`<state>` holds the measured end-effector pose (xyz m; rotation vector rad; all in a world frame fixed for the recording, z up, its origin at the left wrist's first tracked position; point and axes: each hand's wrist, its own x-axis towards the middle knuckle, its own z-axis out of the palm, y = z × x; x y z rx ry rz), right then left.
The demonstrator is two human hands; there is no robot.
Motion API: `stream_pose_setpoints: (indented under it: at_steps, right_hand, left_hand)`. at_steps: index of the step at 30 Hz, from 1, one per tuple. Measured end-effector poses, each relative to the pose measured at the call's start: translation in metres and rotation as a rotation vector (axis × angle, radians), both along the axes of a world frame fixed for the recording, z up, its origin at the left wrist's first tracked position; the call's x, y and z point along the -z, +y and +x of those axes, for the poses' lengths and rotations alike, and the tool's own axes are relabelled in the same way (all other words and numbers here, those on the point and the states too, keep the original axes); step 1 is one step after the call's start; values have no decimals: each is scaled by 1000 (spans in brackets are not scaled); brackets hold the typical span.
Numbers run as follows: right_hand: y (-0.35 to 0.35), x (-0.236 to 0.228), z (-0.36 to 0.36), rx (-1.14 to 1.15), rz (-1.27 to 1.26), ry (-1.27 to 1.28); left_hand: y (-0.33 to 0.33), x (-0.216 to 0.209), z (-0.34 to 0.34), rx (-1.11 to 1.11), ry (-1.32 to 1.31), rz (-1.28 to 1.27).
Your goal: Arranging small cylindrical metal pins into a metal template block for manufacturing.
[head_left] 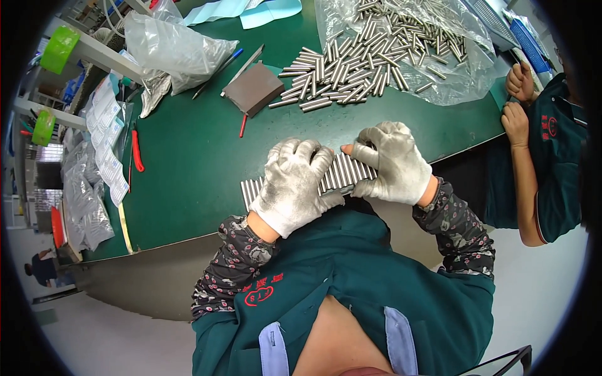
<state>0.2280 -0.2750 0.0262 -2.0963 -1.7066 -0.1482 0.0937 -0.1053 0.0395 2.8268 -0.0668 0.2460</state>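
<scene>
A row of short steel pins (343, 173) lies side by side near the front edge of the green table, running left to right. My left hand (292, 182), in a pale glove with grey smudges, lies over the middle of the row, with its fingers bent over the far side and its thumb at the near side. At the right end, my right hand (395, 164) is closed about the pins, thumb near and fingers far. Bare fingertips poke out of the gloves. The palms hide part of the row.
Beyond my hands lies a big heap of loose pins (351, 72), partly on a clear plastic bag (464, 84). A brown block (254, 89), a red-handled tool (137, 150) and a stuffed plastic bag (172, 47) are to the left. At right sits another person (533, 144), hands at the table edge.
</scene>
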Motion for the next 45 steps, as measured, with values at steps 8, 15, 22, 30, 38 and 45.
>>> stream_pose_setpoints:
  at_steps: [8, 15, 22, 30, 38, 45]
  right_hand:
    - [1, 1, 0, -25, 26, -6]
    - [2, -6, -7, -59, 102, -32]
    - [20, -8, -32, -205, 73, -31]
    - [4, -12, -37, -215, 145, 168]
    - [-15, -11, -20, -49, 275, 31]
    - [-22, 5, -14, 125, 125, -1]
  left_hand:
    - [2, 5, -1, 14, -87, 19]
    - [11, -16, -14, 13, -128, 7]
    - [17, -4, -23, -13, -39, 50]
    - [15, 1, -22, -20, -74, 20]
    - [14, 3, -22, -9, -58, 33]
    - [3, 0, -9, -21, -25, 58]
